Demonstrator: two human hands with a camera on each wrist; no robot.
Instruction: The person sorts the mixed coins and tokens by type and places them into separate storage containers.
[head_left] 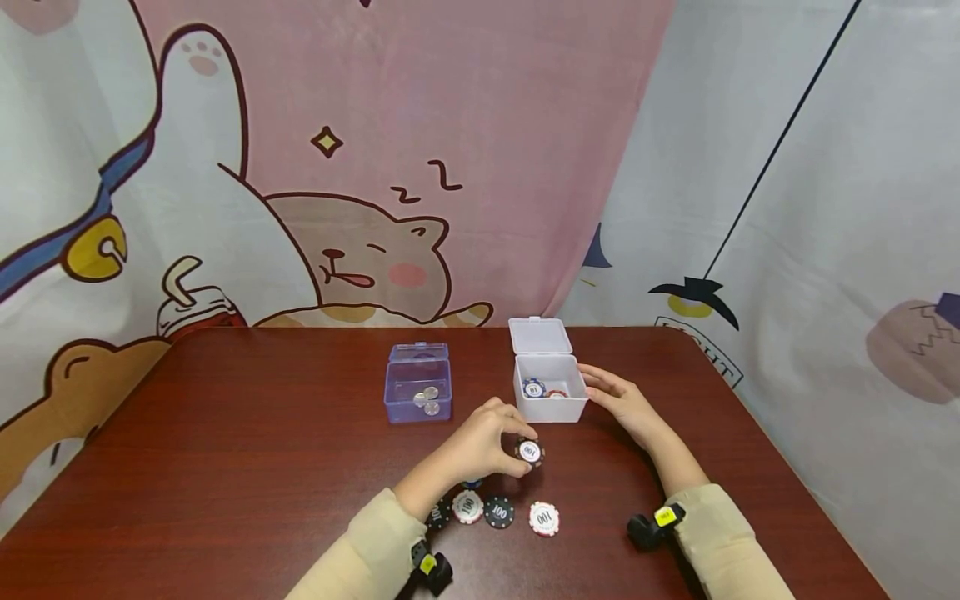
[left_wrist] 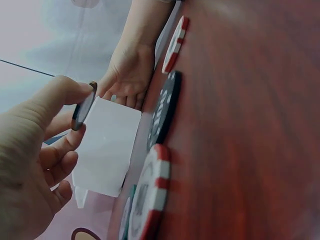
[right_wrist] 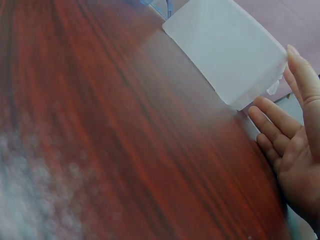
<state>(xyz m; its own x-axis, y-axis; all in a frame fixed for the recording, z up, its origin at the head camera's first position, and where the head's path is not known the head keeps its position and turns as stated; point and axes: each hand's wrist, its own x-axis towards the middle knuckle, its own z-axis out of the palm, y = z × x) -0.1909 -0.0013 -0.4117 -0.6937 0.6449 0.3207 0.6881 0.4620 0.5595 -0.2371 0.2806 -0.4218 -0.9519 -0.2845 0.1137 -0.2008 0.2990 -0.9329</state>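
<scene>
Between thumb and fingers my left hand point(head_left: 483, 442) pinches a black poker chip point(head_left: 530, 452), raised above the table in front of the white box. In the left wrist view the chip point(left_wrist: 84, 106) stands on edge in the grip. My right hand point(head_left: 621, 402) rests at the right side of the open white box point(head_left: 551, 410), fingers extended along its wall. Inside that box lie a blue poker chip point(head_left: 534, 387) and a red one point(head_left: 557, 393). Near my left wrist, a white chip point(head_left: 468, 507), a black chip point(head_left: 498, 512) and a red-edged white chip point(head_left: 543, 518) lie flat on the table.
An open blue translucent box point(head_left: 417, 412) with several silver coins point(head_left: 431, 392) stands left of the white box. More chips, one black point(head_left: 437, 514) and one blue point(head_left: 472, 484), lie partly hidden under my left forearm. A patterned cloth point(head_left: 480, 125) hangs behind the brown table point(head_left: 262, 467).
</scene>
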